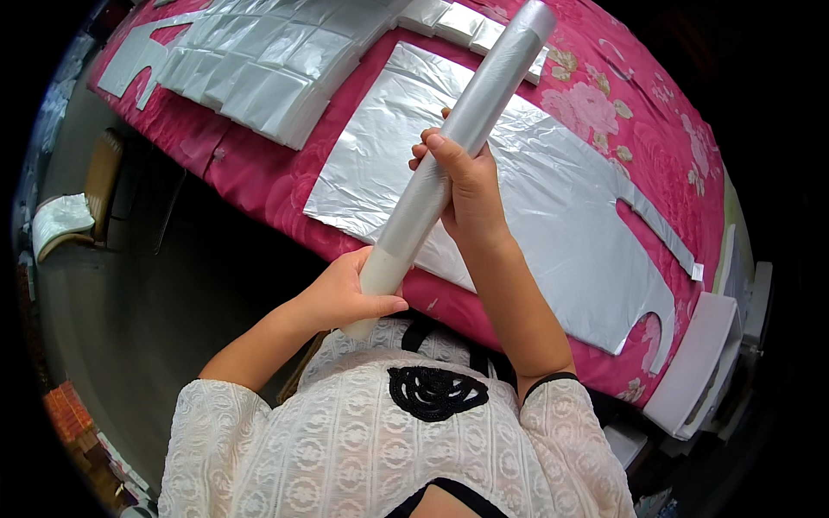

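A long roll of thin translucent plastic film slants up and to the right in front of me, held off the table. Near its lower end my left hand is closed around it, thumb lying across the front. Further up, about mid-length, my right hand wraps it with the thumb on top. Beneath the roll, a silvery-white plastic vest bag lies flat, its handle loops toward the right. Its surface is wrinkled at the left, and the roll and my right arm hide part of it.
The table wears a pink floral cloth. Stacks of folded plastic bags cover its far left, with smaller packets beside them and another vest bag at the corner. A white box stands at the right edge; a chair is at left.
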Tool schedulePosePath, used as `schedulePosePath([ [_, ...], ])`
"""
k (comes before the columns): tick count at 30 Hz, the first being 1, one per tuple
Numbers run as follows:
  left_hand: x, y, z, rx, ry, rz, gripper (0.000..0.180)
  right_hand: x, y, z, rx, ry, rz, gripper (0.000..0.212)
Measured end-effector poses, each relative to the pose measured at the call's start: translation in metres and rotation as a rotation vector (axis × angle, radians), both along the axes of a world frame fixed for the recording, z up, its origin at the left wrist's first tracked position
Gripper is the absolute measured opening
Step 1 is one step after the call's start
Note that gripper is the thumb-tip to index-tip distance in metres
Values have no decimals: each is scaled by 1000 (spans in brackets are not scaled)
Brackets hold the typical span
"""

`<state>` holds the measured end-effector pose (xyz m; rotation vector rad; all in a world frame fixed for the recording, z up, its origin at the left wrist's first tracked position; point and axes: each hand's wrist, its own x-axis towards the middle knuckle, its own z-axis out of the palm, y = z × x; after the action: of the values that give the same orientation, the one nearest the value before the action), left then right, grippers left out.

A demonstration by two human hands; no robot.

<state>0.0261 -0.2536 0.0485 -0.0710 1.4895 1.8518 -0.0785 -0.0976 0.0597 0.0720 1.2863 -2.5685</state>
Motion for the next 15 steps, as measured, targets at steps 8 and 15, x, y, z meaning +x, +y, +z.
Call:
schedulePosePath([
  [8, 1, 50, -6, 458, -146, -163, 50, 38, 48, 3, -174, 65, 5, 61],
  [15, -9, 72, -21, -96, 77, -44, 54, 53, 60, -41, 105, -55, -215, 47],
])
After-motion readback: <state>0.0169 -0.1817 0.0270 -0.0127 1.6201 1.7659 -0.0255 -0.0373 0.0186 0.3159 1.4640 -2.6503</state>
